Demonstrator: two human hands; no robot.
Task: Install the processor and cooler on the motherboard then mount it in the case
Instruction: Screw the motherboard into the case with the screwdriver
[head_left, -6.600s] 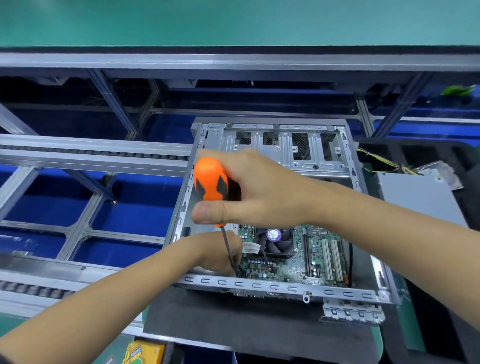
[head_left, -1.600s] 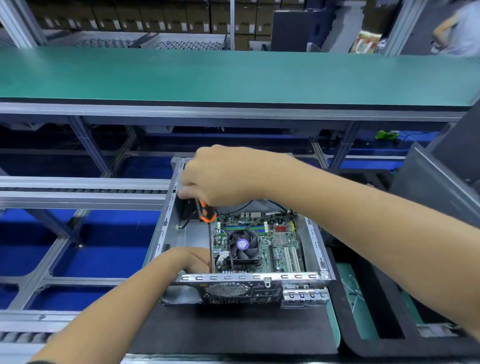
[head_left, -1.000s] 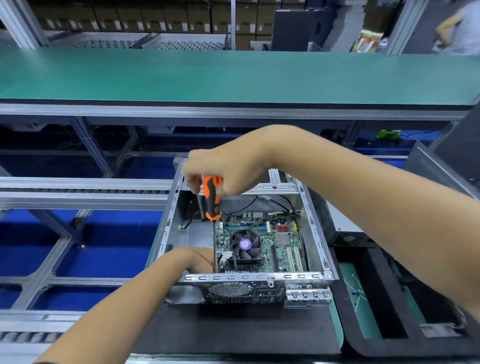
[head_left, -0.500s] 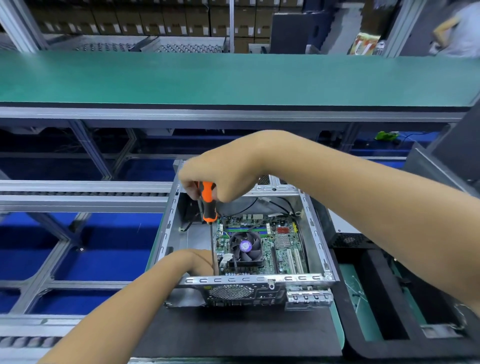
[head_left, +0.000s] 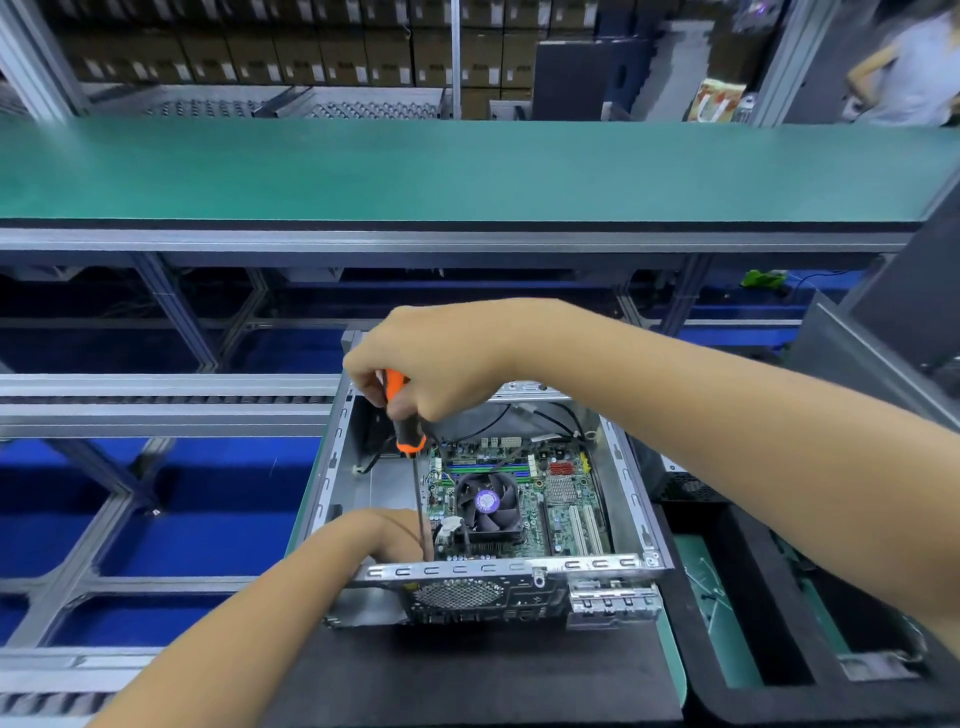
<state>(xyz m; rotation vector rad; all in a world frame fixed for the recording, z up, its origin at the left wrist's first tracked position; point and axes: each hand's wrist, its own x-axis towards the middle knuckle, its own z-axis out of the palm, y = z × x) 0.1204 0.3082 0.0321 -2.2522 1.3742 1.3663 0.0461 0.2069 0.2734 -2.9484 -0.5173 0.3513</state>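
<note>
The right hand (head_left: 436, 364) grips the orange and black handle of a screwdriver (head_left: 406, 415), its fingers (head_left: 371, 382) curled round the upper part of the handle so that only the lower end shows below the fist. The tool stands nearly upright, and its thin shaft runs down into the open metal case (head_left: 628, 514), ending at the near left corner of the motherboard (head_left: 558, 499), where the tip is hidden behind the case's front rail.

The left hand (head_left: 387, 535) reaches into the case from the near left and sits right against the lower part of the shaft. Its fingers are tucked down behind the rail, and I cannot tell whether they pinch the shaft, a screw, or merely rest there.

The motherboard lies flat inside the case, toward its right side. The cooler (head_left: 488, 506), a black fan with a purple round label at its hub, sits on the board just right of the shaft. White slots stand to the right of the cooler, and dark cables loop along the far wall of the case.

The case rests on a dark mat (head_left: 467, 675) on the table, with its perforated rear panel facing the viewer. A long green conveyor belt (head_left: 467, 166) crosses behind it, and a black foam tray (head_left: 769, 649) lies to the right.
</note>
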